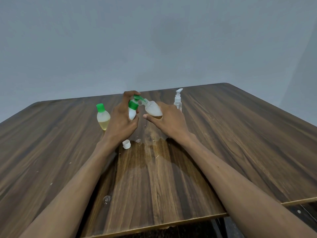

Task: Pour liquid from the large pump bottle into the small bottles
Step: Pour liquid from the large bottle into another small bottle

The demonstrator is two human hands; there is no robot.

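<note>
The left hand (122,117) is gripping a small bottle (132,112) with its green flip cap (133,104) open. The right hand (167,119) is holding a tilted bottle (153,109) (neck toward the cap). The pump bottle (178,100) is standing behind, on the wet bench (240,134).

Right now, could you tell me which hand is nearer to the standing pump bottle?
Right. The right hand, holding a tilted bottle, sits just beside the pump bottle; the left hand is farther, across that bottle.
</note>
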